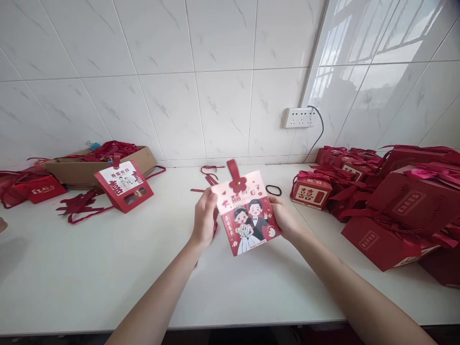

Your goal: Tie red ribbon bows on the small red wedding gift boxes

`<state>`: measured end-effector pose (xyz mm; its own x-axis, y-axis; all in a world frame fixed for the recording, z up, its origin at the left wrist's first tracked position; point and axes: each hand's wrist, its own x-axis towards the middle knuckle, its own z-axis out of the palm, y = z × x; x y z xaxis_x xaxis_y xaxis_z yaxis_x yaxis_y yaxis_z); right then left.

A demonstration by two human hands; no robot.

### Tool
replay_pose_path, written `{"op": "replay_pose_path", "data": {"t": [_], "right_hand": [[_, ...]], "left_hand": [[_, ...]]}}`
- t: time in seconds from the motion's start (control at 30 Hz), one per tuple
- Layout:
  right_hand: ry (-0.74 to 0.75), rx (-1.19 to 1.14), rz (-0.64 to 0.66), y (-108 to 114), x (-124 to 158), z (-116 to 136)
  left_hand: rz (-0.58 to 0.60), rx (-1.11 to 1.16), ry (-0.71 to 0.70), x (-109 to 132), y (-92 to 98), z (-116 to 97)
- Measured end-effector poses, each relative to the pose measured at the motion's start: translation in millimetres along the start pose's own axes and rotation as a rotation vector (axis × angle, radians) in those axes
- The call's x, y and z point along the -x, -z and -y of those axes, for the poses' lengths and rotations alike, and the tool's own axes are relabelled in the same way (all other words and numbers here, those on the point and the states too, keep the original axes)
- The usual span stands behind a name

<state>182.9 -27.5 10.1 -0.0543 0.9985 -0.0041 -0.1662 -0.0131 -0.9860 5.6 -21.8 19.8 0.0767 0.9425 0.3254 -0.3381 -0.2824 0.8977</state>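
Between my two hands is a pink and red gift box (247, 223) printed with a cartoon bride and groom. A red strap with a flower-shaped clasp stands up from its top. My left hand (205, 215) grips the left edge, thumb on the front. At the right edge, my right hand (283, 215) closes on the box, its fingers partly hidden behind it. The box is held above the white table (230, 297), tilted slightly. Behind it lie pieces of red ribbon (211, 179) and a black loop (273, 190).
A red and white gift box (124, 187) stands at left before a cardboard box (143, 155) full of red ribbons. Several dark red boxes (413, 201) are piled at right. A socket strip (300, 118) sits on the tiled wall. Another person's fingertips (3, 224) show at far left.
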Motion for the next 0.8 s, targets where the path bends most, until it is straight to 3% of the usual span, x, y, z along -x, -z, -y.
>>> {"op": "replay_pose_path", "data": {"t": [0.1, 0.2, 0.37, 0.47, 0.6, 0.63, 0.67, 0.73, 0.8], "right_hand": [[0.096, 0.133, 0.009, -3, 4, 3], [0.32, 0.243, -0.042, -3, 10, 9], [0.52, 0.319, 0.014, -2, 16, 14], [0.568, 0.374, -0.018, -4, 10, 6], [0.702, 0.496, -0.32, -5, 4, -4], [0.687, 0.536, -0.329, -5, 5, -4], [0.627, 0.554, -0.27, -4, 6, -3], [0.433, 0.473, -0.021, 0, 9, 0], [0.273, 0.31, 0.227, 5, 11, 3]], "left_hand": [[-0.033, -0.209, -0.074, 3, -0.5, -1], [-0.08, -0.456, -0.172, 9, -6.2, -4], [-0.018, -0.52, -0.216, 16, -14.2, -5], [0.084, -0.495, -0.196, 15, -11.0, -5], [0.338, -0.45, -0.267, 14, -4.5, 0], [0.41, -0.454, -0.299, 15, -3.9, 2], [0.472, -0.471, -0.343, 17, -4.0, 5], [0.527, -0.578, -0.48, 20, -5.5, 11], [0.474, -0.763, -0.649, 21, -7.5, 15]]}}
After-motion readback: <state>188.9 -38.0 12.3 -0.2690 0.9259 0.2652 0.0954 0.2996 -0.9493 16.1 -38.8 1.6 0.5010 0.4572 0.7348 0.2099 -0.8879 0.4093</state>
